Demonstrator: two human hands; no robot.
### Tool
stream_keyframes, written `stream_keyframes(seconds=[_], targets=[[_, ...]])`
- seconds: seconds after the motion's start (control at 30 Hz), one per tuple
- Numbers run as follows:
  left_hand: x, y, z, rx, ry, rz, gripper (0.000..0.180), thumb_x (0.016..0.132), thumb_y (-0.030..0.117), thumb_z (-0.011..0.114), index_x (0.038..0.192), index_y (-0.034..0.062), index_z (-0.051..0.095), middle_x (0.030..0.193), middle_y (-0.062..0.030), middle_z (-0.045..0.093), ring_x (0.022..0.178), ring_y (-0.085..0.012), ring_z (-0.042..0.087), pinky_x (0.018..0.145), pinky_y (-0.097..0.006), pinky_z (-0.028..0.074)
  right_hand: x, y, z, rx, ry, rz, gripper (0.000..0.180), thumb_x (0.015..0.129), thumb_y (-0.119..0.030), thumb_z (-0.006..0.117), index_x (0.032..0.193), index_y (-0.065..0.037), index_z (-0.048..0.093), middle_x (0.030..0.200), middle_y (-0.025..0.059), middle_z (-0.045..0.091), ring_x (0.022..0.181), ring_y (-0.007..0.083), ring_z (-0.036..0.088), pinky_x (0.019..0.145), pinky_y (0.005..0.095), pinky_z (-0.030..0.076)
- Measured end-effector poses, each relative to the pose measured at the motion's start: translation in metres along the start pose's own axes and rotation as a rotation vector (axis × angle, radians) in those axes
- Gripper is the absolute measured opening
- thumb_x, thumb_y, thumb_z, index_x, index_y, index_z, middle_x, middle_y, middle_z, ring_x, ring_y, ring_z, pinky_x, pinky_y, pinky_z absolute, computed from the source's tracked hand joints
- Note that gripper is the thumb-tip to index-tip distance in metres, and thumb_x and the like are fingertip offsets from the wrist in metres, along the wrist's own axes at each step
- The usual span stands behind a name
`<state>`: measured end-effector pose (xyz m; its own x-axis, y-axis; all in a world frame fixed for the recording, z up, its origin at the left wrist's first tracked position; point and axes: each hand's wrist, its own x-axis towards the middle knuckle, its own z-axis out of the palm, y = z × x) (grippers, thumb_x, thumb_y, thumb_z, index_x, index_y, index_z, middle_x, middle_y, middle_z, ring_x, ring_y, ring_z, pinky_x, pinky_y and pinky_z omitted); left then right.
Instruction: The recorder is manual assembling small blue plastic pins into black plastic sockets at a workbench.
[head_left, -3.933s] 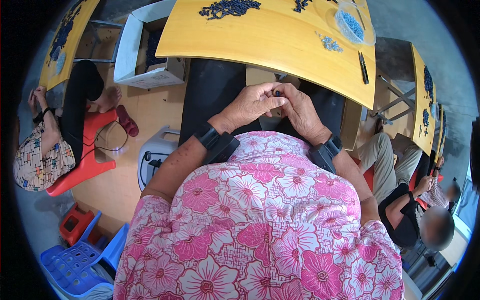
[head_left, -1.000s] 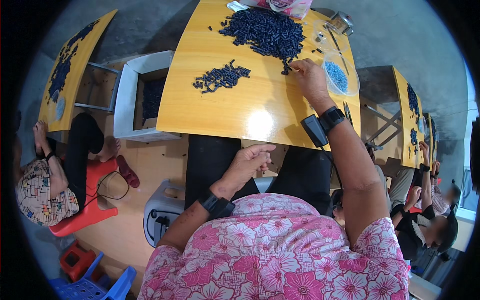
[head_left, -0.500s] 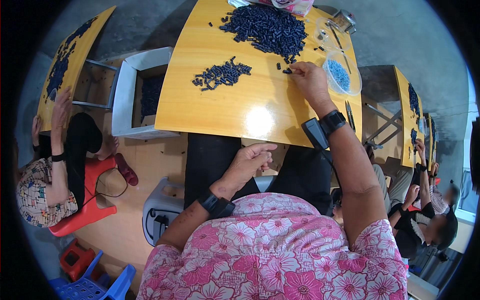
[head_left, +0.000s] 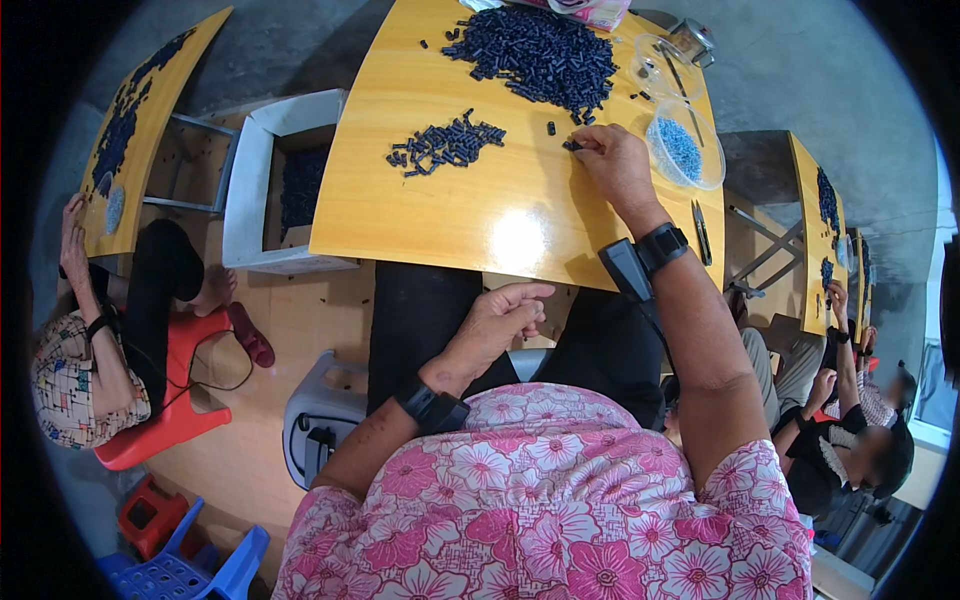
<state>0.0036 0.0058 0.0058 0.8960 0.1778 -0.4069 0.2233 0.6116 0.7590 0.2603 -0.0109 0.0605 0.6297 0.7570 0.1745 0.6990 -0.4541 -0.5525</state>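
Right hand [head_left: 618, 168] has parted from left hand [head_left: 492, 330], fingertips touching a dark cylinder [head_left: 571, 145], both grips unclear.

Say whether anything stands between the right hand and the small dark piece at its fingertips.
Nothing visible does: the right hand has the small dark piece at its fingertips. The large dark pile lies beyond, the clear bowl to the right.

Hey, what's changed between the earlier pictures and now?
The right hand moved forward from beside the left hand to the table and is now at a dark piece; whether it's gripped is unclear. The left hand stays over the lap, the smaller dark pile on the table.
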Motion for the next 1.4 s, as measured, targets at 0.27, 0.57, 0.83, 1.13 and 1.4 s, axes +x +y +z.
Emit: stream_keyframes(seconds=[0.27, 0.57, 0.83, 1.13, 1.4], targets=[[0.0, 0.0, 0.0, -0.008, -0.007, 0.009, 0.032, 0.09, 0.007, 0.049, 0.12, 0.0008, 0.058, 0.088, -0.0006, 0.058, 0.078, -0.0085, 0.055, 0.075, -0.022, 0.047, -0.002, 0.007, 0.0, -0.038, 0.031, -0.025, 0.018, 0.074, -0.011, 0.06, 0.088, -0.007, 0.071, 0.085, 0.0194, 0.063, 0.082, 0.0336, 0.061, 0.077, 0.0384, 0.049], [-0.002, 0.002, 0.0, 0.027, 0.011, 0.006, 0.032, 0.09, 0.007, 0.049, 0.12, 0.0014, 0.059, 0.089, -0.001, 0.058, 0.08, -0.0083, 0.056, 0.075, -0.022, 0.048, -0.003, 0.0, -0.004, 0.039, 0.014, 0.077, 0.021, 0.075, -0.006, 0.058, 0.092, -0.002, 0.068, 0.085, 0.0179, 0.065, 0.076, 0.0299, 0.063, 0.071, 0.0345, 0.049], [0.0, -0.001, -0.001, 0.007, -0.004, 0.023, 0.03, 0.09, 0.007, 0.049, 0.119, 0.0013, 0.059, 0.089, -0.0013, 0.058, 0.079, -0.0085, 0.056, 0.075, -0.022, 0.048, -0.01, 0.006, 0.003, 0.052, 0.041, -0.023, 0.019, 0.074, -0.009, 0.061, 0.092, -0.008, 0.069, 0.081, 0.0141, 0.061, 0.072, 0.0284, 0.061, 0.068, 0.0349, 0.048], [0.001, -0.006, -0.002, 0.003, 0.011, 0.035, 0.03, 0.091, 0.007, 0.05, 0.119, 0.0017, 0.059, 0.089, -0.002, 0.059, 0.079, -0.009, 0.056, 0.074, -0.022, 0.048, -0.022, -0.006, -0.001, -0.054, 0.055, -0.132, 0.011, 0.078, -0.015, 0.06, 0.081, -0.009, 0.069, 0.082, 0.0115, 0.061, 0.076, 0.0299, 0.06, 0.071, 0.0371, 0.049], [0.001, -0.007, -0.004, 0.034, 0.021, -0.004, 0.033, 0.091, 0.013, 0.054, 0.122, 0.0021, 0.058, 0.089, -0.0027, 0.059, 0.081, -0.0103, 0.057, 0.073, -0.022, 0.048, -0.063, -0.028, -0.002, -0.274, -0.052, -0.26, 0.011, 0.082, -0.009, 0.058, 0.092, -0.007, 0.056, 0.09, 0.0104, 0.055, 0.077, 0.034, 0.059, 0.067, 0.0415, 0.05]])
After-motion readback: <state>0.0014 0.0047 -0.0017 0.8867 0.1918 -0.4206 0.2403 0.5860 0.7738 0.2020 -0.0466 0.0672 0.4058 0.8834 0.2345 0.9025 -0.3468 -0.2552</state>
